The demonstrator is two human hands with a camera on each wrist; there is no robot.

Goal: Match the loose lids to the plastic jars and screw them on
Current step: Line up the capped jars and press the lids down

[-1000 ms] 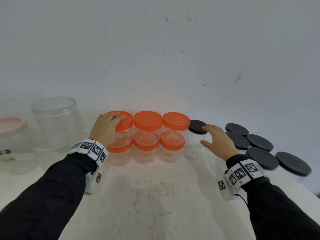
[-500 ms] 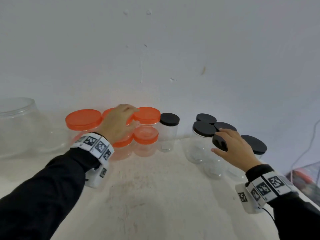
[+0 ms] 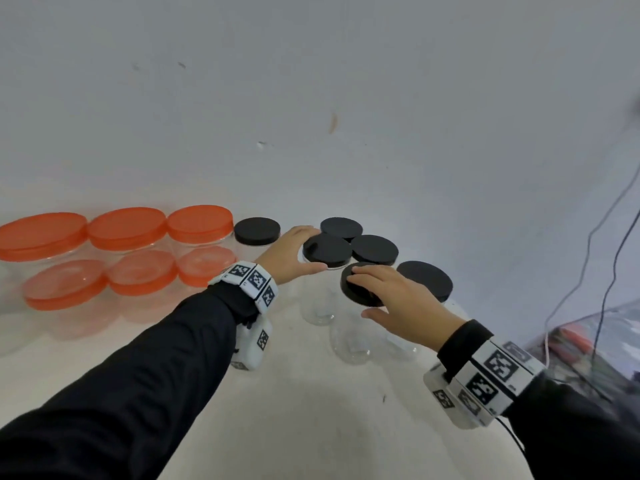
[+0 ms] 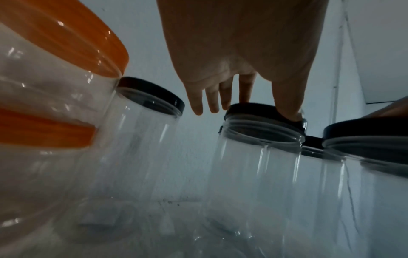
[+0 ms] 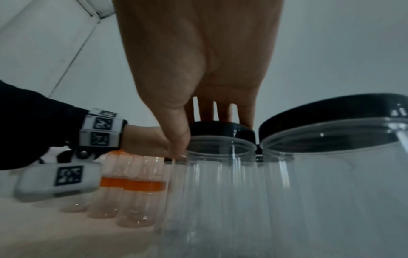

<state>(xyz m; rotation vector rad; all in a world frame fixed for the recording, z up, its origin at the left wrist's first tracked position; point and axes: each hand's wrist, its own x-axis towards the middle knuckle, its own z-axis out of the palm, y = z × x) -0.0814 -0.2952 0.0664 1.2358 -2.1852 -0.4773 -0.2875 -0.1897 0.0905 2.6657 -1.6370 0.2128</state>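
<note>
Counter [image 3: 311, 410]: white, stained, against pale wall [image 3: 311, 98].
Left grip [image 3: 287, 258]: fingers round black lid [image 3: 327, 250].
Right grip [image 3: 398, 299]: holds tilted lid [image 3: 358, 289].

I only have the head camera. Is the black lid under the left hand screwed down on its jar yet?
Observer: It looks not. In the left wrist view the rear black lid sits high, and the ridged neck of its jar shows bare beneath it.
Operator: What's the grip like?
Observer: On the left hand, the thumb and one finger pinch the rim; three fingers hang free beside it.
Operator: And the right side?
Observer: In the right wrist view, the right hand has its fingers over the far edge of the front black lid, and its thumb tip is down at the front jar collar.
</note>
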